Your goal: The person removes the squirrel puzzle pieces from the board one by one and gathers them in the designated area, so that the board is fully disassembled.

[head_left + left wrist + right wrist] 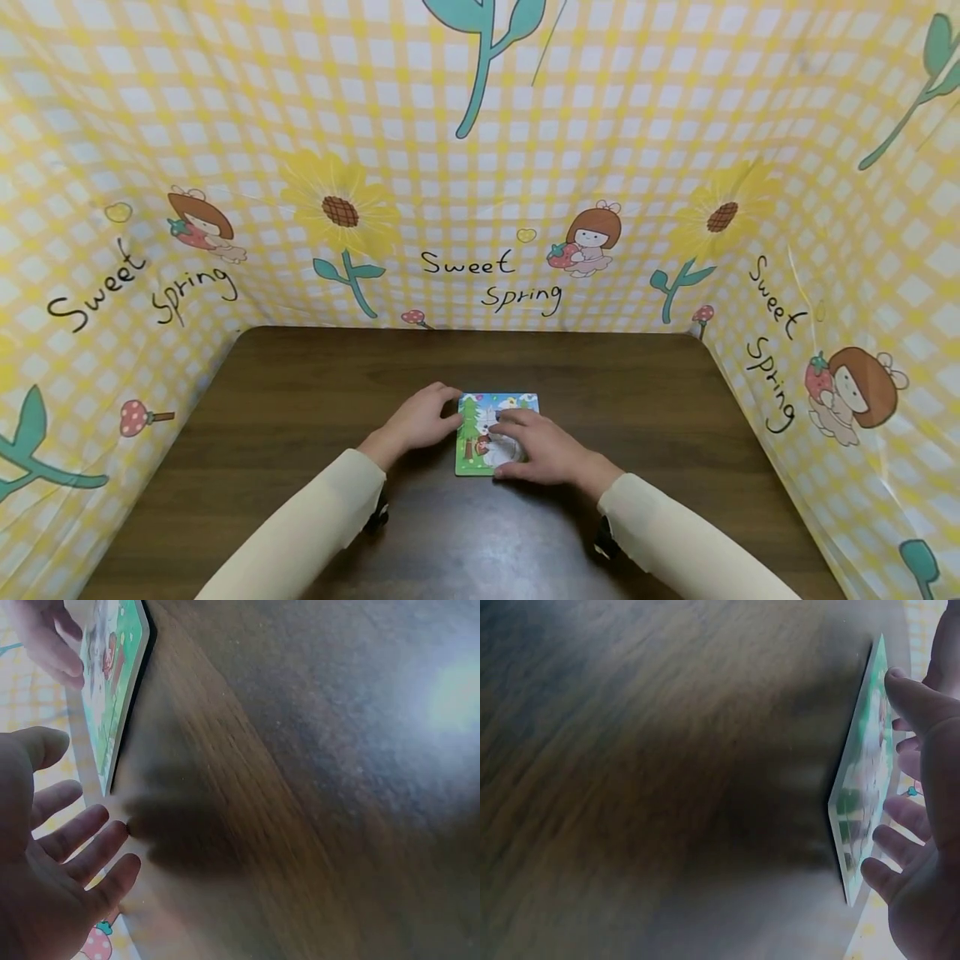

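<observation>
Bracketing one picture board (477, 446), two hands (422, 417) (543, 447)

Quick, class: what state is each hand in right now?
Left hand: open, fingers relaxed beside the cartoon picture board, holding nothing.
Right hand: open, fingers spread over the board's right side, not gripping it.

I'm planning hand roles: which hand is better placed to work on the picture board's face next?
Probably the right hand: its fingers reach over the right side of the picture board, while the left hand sits beside the left edge.
</observation>
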`<state>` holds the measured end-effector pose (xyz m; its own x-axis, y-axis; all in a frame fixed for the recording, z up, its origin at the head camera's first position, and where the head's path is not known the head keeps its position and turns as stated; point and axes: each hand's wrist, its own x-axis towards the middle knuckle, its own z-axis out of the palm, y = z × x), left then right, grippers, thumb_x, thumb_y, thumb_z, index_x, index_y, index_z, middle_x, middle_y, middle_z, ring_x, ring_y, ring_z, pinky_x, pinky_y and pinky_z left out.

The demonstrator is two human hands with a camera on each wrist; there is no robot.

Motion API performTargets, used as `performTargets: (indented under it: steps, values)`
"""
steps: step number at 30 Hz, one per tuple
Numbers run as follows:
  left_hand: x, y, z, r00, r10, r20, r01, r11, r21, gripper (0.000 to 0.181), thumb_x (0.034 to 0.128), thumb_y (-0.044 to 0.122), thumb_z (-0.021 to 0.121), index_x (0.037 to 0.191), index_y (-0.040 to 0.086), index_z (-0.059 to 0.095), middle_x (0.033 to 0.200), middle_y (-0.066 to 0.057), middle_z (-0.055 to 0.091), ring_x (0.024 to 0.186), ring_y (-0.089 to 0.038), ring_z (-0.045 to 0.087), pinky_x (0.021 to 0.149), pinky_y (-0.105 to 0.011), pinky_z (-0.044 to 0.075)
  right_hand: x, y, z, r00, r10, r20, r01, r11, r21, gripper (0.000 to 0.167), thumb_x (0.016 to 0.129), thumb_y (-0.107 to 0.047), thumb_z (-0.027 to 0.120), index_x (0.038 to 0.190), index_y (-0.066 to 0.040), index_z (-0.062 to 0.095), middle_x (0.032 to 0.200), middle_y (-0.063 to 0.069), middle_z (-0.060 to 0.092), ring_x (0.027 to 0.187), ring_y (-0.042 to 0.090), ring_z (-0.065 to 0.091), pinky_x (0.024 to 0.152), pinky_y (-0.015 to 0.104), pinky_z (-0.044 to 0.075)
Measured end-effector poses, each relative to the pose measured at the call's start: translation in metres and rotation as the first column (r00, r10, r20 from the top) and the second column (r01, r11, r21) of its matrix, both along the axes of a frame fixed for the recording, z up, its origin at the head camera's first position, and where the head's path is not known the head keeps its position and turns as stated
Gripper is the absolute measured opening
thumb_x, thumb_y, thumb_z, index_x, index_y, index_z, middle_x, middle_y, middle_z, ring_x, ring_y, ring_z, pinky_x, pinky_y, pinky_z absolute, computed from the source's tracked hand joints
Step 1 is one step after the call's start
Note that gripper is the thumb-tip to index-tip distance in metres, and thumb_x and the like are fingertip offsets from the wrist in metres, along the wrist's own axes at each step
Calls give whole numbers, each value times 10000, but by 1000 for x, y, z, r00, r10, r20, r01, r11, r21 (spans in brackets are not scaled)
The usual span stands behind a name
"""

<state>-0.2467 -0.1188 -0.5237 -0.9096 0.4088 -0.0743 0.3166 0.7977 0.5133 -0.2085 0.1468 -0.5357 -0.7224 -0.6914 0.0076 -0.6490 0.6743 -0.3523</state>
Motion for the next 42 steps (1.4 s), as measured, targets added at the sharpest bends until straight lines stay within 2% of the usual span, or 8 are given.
performTargets:
  steps: [5, 9, 13, 18, 24, 35, 42]
  values:
    - [-4, 7, -1, 1000, -9, 7, 9, 1000, 27, 443, 975, 266, 676, 1363, 57, 635, 1306, -130, 628, 1216, -295, 601, 1057, -508, 469, 0, -4, -1, 1000, -4, 0, 4, 999, 41, 659, 919, -564, 703, 1473, -236, 564, 1560, 85, 471, 1449, 289, 429, 1137, 549, 396]
    - [-6, 11, -2, 1000, -24, 10, 24, 1000, 16, 451, 976, 259, 669, 1367, 37, 633, 1312, -134, 625, 1219, -295, 601, 1058, -497, 471, 0, -8, -3, 1000, 2, -26, 0, 996, 93, 666, 913, -586, 698, 1478, -262, 560, 1561, 82, 465, 1456, 287, 418, 1142, 546, 391]
    - [-9, 14, -1, 999, -38, 6, 38, 999, -12, 456, 968, 249, 677, 1357, 15, 640, 1276, -136, 631, 1157, -279, 617, 1018, -479, 495, 0, -10, -3, 999, -1, -39, 6, 992, 125, 648, 913, -603, 685, 1472, -297, 566, 1569, 75, 453, 1470, 282, 398, 1154, 538, 378]
    - [-13, 20, 0, 999, -43, 28, 45, 998, -51, 468, 959, 248, 685, 1358, 9, 642, 1216, -123, 611, 1051, -242, 600, 947, -447, 509, 1, -9, -5, 999, -23, -21, 26, 992, 121, 629, 913, -603, 683, 1460, -313, 575, 1575, 61, 443, 1484, 268, 376, 1170, 538, 354]
    - [-17, 25, 0, 997, -23, 80, 29, 997, -73, 463, 945, 250, 692, 1344, 19, 660, 1205, -105, 585, 1060, -239, 571, 950, -445, 500, 1, -9, -8, 999, -24, -25, 26, 993, 111, 636, 915, -617, 673, 1466, -317, 569, 1585, 59, 429, 1492, 269, 363, 1168, 553, 348]
    - [-27, 29, -7, 999, -42, -17, 40, 992, -118, 301, 941, 183, 654, 1191, 39, 740, 1124, -111, 644, 1051, -274, 618, 955, -459, 516, -2, -12, -7, 1000, -23, -22, 26, 990, 139, 626, 904, -610, 692, 1449, -323, 580, 1581, 68, 437, 1484, 278, 376, 1166, 546, 356]
    - [-32, 31, -5, 999, -38, -22, 36, 994, -105, 235, 938, 134, 631, 1122, 41, 744, 1097, -109, 658, 1023, -274, 640, 947, -452, 523, -4, -14, -3, 999, -9, -42, 16, 987, 161, 637, 889, -612, 711, 1442, -319, 592, 1555, 83, 463, 1446, 297, 426, 1137, 537, 397]
